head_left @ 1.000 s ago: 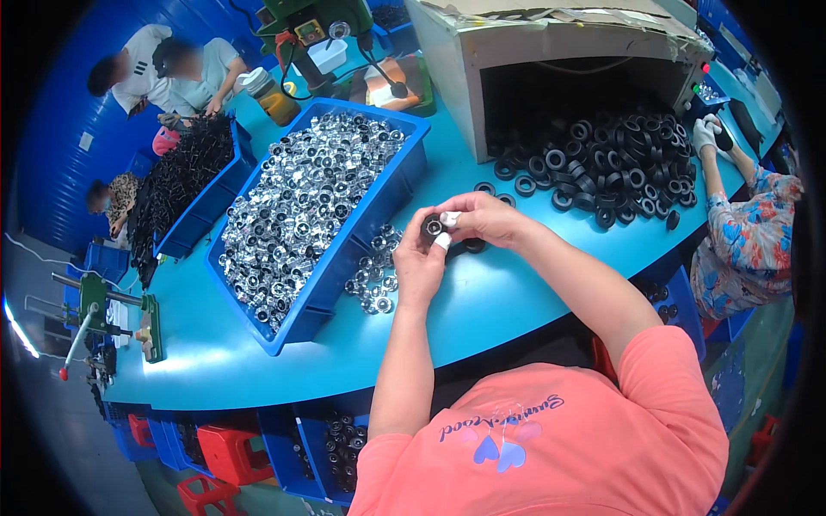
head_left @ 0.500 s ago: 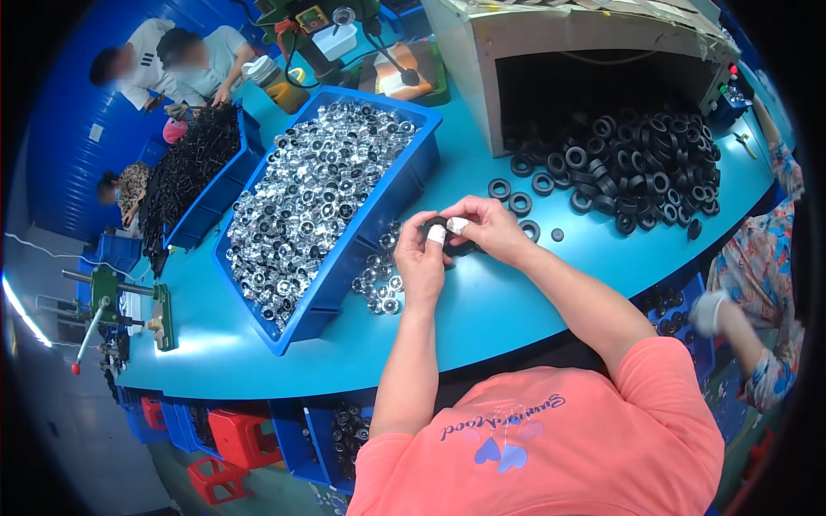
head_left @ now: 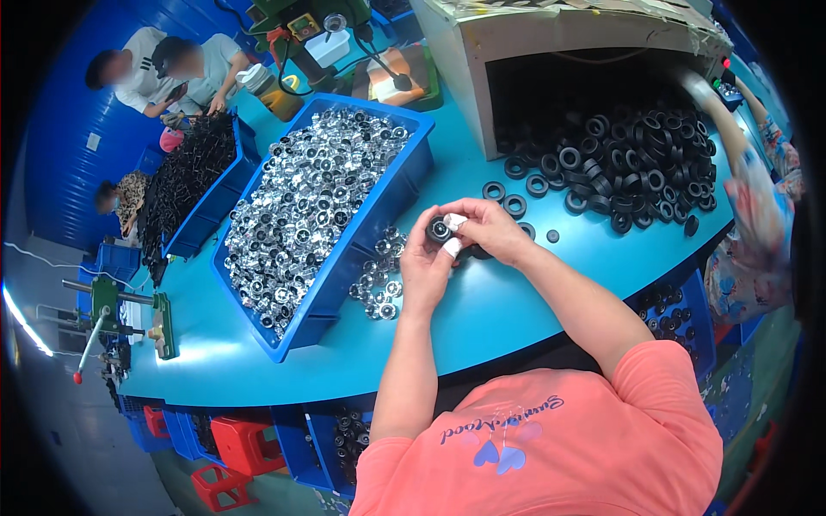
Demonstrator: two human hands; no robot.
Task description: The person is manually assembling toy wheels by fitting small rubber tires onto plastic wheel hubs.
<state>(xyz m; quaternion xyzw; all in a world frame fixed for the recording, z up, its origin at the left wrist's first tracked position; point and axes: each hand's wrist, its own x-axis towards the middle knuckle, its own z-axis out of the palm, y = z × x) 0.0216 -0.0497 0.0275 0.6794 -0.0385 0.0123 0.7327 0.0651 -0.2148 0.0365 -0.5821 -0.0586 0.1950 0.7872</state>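
Note:
Between my two hands is a small toy wheel (head_left: pixel 439 229), a black rubber tyre with a shiny hub showing at its centre. My left hand (head_left: pixel 423 268) curls round its left side, and the thumb, wrapped in white tape, presses near its lower edge. My right hand (head_left: pixel 492 230) grips it from the right, its taped thumb at the upper rim. Just left of my hands, loose chrome hubs (head_left: pixel 379 288) lie on the turquoise table (head_left: pixel 490 310). Black tyres (head_left: pixel 514 205) are scattered beyond my right hand, and dark ones lie partly hidden beneath it.
A blue bin (head_left: pixel 323 301) heaped with chrome hubs stands to the left. At the right, a tyre pile (head_left: pixel 637 172) spills from a box-like housing (head_left: pixel 460 95), where a co-worker's arm (head_left: pixel 731 129) reaches in. A green hand press (head_left: pixel 163 327) stands far left.
The wheel has turned up between my fingers, so its shiny hub now shows. At the right, the co-worker's arm has swung from low beside the table up to the housing.

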